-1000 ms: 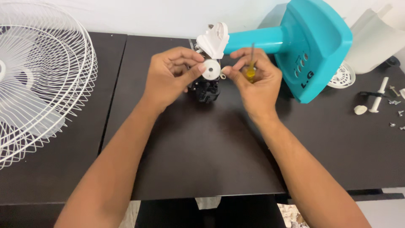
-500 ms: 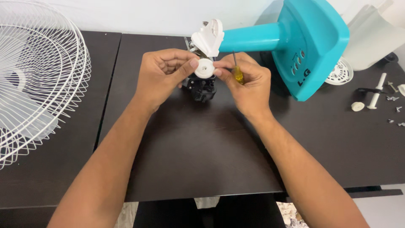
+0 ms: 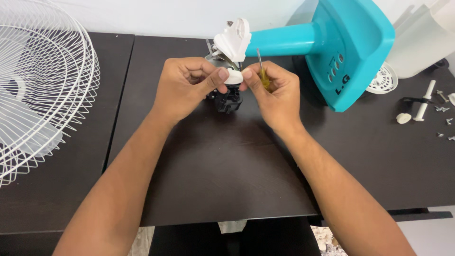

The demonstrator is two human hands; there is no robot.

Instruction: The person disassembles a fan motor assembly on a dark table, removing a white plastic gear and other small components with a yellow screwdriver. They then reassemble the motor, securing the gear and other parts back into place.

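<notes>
White part (image 3: 233, 77): upper centre of the head view, pinched between both thumbs over the black motor (image 3: 227, 99).
Left hand (image 3: 187, 87): fingers curled, steadying it.
Right hand (image 3: 272, 92): fingers closed around a yellow screwdriver (image 3: 261, 71), kept ready.
Surface (image 3: 213, 166): dark.

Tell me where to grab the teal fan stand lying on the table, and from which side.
Grip the stand by its round column, coming down from above. It lies on its side on the table, so the column is bare on top and looks narrow enough to wrap, while the wide base flares too broad for one hand.
</notes>
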